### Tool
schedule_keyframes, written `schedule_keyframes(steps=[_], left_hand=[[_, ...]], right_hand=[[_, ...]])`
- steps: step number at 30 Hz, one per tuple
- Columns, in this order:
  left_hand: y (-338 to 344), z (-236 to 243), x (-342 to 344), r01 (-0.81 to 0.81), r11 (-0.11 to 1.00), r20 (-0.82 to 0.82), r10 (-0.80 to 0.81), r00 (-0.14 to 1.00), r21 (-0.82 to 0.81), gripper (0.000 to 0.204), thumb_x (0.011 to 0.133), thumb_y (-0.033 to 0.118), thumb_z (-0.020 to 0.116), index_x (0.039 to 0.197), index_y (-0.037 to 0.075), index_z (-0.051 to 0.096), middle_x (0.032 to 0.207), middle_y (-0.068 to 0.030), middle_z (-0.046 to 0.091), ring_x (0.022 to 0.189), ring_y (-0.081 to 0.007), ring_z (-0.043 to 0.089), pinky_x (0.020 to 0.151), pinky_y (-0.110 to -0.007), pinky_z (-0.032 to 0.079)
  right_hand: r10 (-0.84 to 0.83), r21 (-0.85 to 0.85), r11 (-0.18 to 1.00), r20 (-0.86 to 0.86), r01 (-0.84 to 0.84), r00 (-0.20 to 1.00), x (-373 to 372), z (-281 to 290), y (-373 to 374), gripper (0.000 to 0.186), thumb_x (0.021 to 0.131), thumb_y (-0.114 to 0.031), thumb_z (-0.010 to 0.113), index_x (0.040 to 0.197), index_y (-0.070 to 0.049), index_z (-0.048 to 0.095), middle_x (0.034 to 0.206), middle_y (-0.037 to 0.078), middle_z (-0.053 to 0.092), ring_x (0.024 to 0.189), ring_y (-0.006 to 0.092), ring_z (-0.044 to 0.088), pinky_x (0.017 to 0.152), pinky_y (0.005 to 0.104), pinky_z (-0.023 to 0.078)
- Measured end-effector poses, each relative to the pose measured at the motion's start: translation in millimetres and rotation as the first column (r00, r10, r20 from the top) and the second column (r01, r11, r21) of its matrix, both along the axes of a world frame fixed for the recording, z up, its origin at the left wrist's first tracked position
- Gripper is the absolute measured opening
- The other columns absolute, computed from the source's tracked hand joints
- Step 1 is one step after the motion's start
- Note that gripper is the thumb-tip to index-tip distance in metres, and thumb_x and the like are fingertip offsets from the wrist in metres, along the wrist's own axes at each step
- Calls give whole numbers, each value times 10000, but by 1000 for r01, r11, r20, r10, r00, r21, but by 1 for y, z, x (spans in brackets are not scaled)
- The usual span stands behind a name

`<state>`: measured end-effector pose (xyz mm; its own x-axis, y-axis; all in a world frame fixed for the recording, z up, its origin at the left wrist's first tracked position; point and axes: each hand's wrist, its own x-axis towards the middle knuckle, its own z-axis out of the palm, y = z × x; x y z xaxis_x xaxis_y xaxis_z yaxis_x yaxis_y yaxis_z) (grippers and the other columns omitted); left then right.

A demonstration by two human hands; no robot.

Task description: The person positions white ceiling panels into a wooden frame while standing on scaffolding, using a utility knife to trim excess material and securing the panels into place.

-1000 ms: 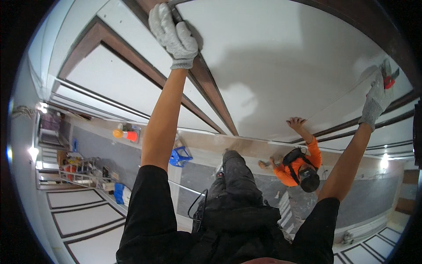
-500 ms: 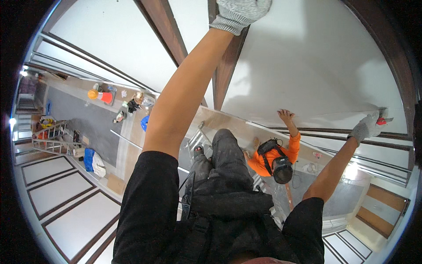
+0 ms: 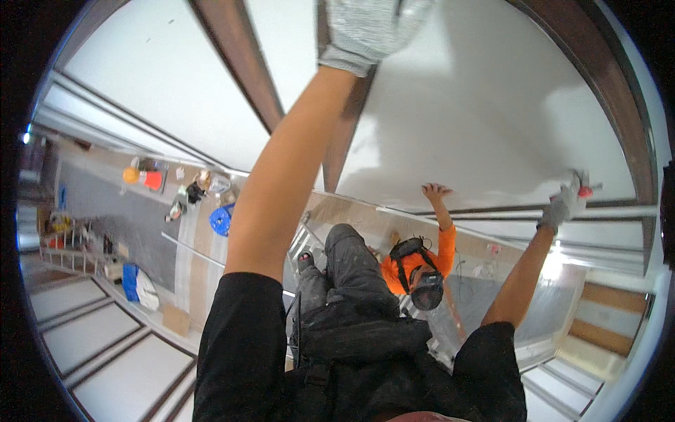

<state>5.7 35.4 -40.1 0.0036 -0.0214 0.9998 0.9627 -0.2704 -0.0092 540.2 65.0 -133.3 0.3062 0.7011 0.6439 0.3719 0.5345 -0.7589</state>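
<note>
A large white panel [image 3: 485, 105] is held overhead against a ceiling with dark brown beams [image 3: 235, 56]. My left hand [image 3: 369, 28], in a grey knit glove, presses up where the panel meets a beam; its fingers are cut off by the top edge. At the panel's far right edge, my right hand [image 3: 564, 204], in a grey glove with red tips, grips the panel. A co-worker in orange sleeves [image 3: 425, 264] stands beyond my legs with one bare hand [image 3: 436, 191] flat under the panel.
Far below lies a grey floor with a blue bucket [image 3: 221, 219], an orange helmet [image 3: 131, 174], a blue bag [image 3: 131, 280] and scattered tools. Metal scaffold rails [image 3: 183, 243] run under my feet. Panelled white walls curve along the lower left.
The view has swung so that my left arm now runs straight up the middle and its hand reaches the top edge. My right hand has dropped lower at the right, still at the panel's edge.
</note>
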Motion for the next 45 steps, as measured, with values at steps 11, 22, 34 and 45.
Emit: schedule_keyframes(steps=[11, 22, 34, 45], left_hand=[[24, -9, 6, -70, 996, -207, 80, 975, 56, 720, 929, 392, 687, 1454, -33, 439, 1366, -292, 465, 1263, -439, 464, 1042, -589, 403], [-12, -26, 28, -106, 994, -167, 100, 981, -30, 718, 1064, 419, 438, 1481, -156, 334, 1471, -400, 366, 1370, -540, 357, 1135, -664, 302], [-11, -32, 58, -184, 983, -122, 180, 976, -15, 666, 1098, 377, 405, 1517, -133, 315, 1565, -356, 322, 1464, -496, 300, 1207, -626, 254], [-27, -31, 82, -246, 955, 51, 257, 965, -165, 653, 1109, 373, 373, 1527, -122, 292, 1557, -345, 316, 1454, -470, 313, 1205, -589, 277]], right_hand=[[-108, -140, 986, -96, 94, 989, 12, -48, 10, 287, 942, -161, 628, 1195, -43, 697, 757, -44, 573, 597, 95, 496, 540, 288, 439], [-132, -302, 948, -78, 102, 988, 31, -115, -14, 291, 1002, -240, 597, 1181, -28, 685, 705, -10, 554, 599, 104, 524, 545, 307, 445], [231, -355, 806, -549, -474, 804, 48, -153, -35, 539, 1061, -562, 478, 1282, -88, 609, 897, 43, 643, 753, 97, 626, 653, 280, 543], [221, -32, 792, -916, -609, 335, 36, -119, -67, 459, 1055, -542, 480, 1039, -99, 596, 768, 18, 608, 663, 114, 622, 617, 291, 542]])
